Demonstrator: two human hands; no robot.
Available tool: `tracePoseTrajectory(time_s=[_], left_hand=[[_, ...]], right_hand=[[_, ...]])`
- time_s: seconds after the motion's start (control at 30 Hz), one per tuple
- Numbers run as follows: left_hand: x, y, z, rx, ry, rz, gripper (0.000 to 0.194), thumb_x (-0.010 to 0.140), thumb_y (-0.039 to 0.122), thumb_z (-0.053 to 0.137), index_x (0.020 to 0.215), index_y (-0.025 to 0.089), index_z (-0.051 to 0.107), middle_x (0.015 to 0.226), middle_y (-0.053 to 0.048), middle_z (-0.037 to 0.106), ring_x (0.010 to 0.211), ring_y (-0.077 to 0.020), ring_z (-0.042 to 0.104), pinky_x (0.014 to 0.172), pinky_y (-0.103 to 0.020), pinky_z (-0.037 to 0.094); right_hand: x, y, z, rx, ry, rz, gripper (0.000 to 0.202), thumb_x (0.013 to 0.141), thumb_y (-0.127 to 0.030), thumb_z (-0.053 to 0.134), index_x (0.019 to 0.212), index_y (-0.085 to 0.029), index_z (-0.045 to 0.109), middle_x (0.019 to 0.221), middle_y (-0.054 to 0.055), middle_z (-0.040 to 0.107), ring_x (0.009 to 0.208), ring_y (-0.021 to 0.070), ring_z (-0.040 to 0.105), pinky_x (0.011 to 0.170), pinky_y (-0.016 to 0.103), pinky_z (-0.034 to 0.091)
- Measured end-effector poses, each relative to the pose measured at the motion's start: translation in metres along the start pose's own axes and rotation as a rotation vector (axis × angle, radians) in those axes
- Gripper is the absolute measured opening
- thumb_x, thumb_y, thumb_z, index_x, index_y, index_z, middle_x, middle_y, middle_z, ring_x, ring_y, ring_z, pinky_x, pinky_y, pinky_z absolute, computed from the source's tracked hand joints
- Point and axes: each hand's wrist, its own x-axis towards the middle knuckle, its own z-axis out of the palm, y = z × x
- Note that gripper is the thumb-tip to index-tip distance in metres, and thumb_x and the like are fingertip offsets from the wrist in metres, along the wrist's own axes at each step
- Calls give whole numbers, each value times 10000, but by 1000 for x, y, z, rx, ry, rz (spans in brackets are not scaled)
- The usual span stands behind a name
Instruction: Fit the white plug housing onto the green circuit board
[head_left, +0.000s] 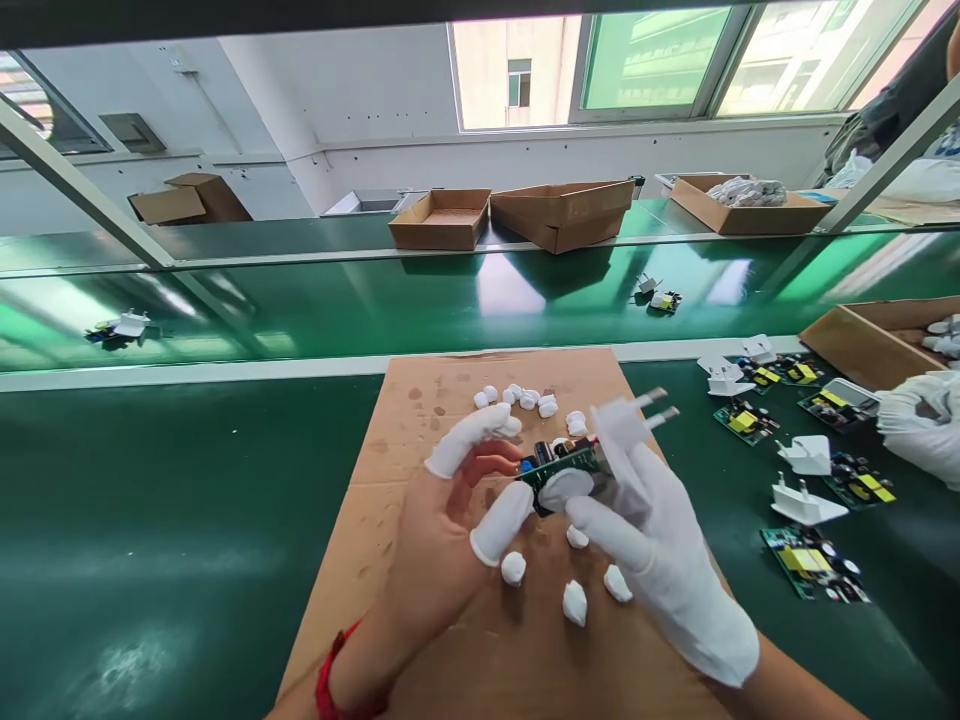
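Note:
A green circuit board point(559, 466) with small components is held between my hands above a cardboard sheet point(450, 400). My left hand point(457, 530), with white finger cots on thumb and fingertips, pinches the board's left end. In a white glove, my right hand point(660, 560) grips a white plug piece point(621, 425) at the board's right end. Two metal prongs stick out from it to the upper right. A white oval lies against the board by my right fingers; whether it is a glove tip or a wad, I cannot tell. Several white wads point(574, 603) lie on the cardboard below.
Further circuit boards point(814, 565) and white plug pieces point(806, 503) lie on the green table point(150, 520) at right. A cardboard box point(862, 345) and a white bundle point(922, 420) stand there. Behind runs a green conveyor belt point(337, 310). A person point(892, 100) is at upper right.

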Motion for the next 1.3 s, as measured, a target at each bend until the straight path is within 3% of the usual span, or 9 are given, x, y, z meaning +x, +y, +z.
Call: tracePoseTrajectory(time_s=[0.1, 0.2, 0.3, 0.47, 0.57, 0.73, 0.87, 1.1, 1.3], left_hand=[[11, -1, -5, -267, -263, -271, 286, 826, 370, 713, 1091, 264, 696, 962, -34, 716, 846, -163, 666, 781, -229, 566], [15, -6, -7, -375, -325, -373, 401, 743, 411, 792, 1106, 269, 698, 903, -37, 720, 734, -150, 642, 684, -225, 551], [12, -12, -4, -391, -324, -341, 497, 681, 369, 845, 1142, 282, 682, 1030, -52, 703, 794, -165, 634, 719, -242, 546], [7, -14, 2, -500, -396, -211, 544, 646, 208, 855, 1149, 308, 676, 1155, -63, 675, 1013, -252, 639, 906, -372, 528], [8, -11, 3, -489, -406, -217, 596, 611, 145, 859, 1151, 315, 674, 1185, -60, 666, 1064, -268, 627, 971, -407, 489], [10, -10, 3, -509, -435, -218, 558, 666, 133, 823, 1141, 380, 664, 1224, -15, 648, 1091, -228, 617, 933, -324, 509], [9, -13, 4, -478, -463, -234, 582, 683, 134, 823, 1181, 374, 641, 1183, -27, 665, 984, -200, 652, 863, -288, 522], [6, -22, 5, -374, -371, -287, 506, 723, 291, 825, 1188, 364, 639, 1206, -26, 639, 1038, -200, 596, 805, -251, 499], [8, -17, 4, -400, -467, -257, 551, 741, 278, 815, 1244, 358, 603, 1185, -45, 651, 1006, -209, 617, 824, -275, 491]], right_hand=[[6, 3, -3, 204, -110, 179, 245, 775, -349, 735, 945, -200, 639, 743, 5, 622, 584, 115, 537, 455, 195, 424], [9, 5, -3, 307, -144, 203, 242, 815, -411, 702, 874, -186, 639, 713, -5, 586, 561, 100, 507, 444, 185, 411], [8, 6, 0, 351, -145, 166, 331, 790, -491, 713, 787, -177, 608, 613, -27, 523, 534, 94, 467, 475, 196, 419], [3, 7, 2, 346, -133, 180, 340, 729, -424, 789, 843, -196, 564, 537, -61, 493, 476, 77, 390, 465, 196, 360], [2, 8, 2, 392, -128, 192, 363, 706, -421, 805, 807, -196, 539, 504, -70, 469, 473, 76, 378, 486, 198, 364], [2, 11, 0, 347, -152, 174, 408, 731, -515, 755, 900, -208, 546, 553, -62, 487, 449, 81, 420, 398, 169, 385], [3, 12, -2, 353, -136, 215, 348, 782, -464, 723, 769, -194, 504, 504, -72, 439, 412, 69, 405, 374, 151, 372], [6, 14, 0, 343, -74, 193, 441, 874, -507, 589, 622, -176, 444, 537, -46, 437, 430, 82, 450, 364, 165, 346], [6, 10, -2, 221, -94, 202, 476, 869, -531, 585, 605, -162, 441, 525, -45, 455, 359, 61, 467, 307, 126, 287]])
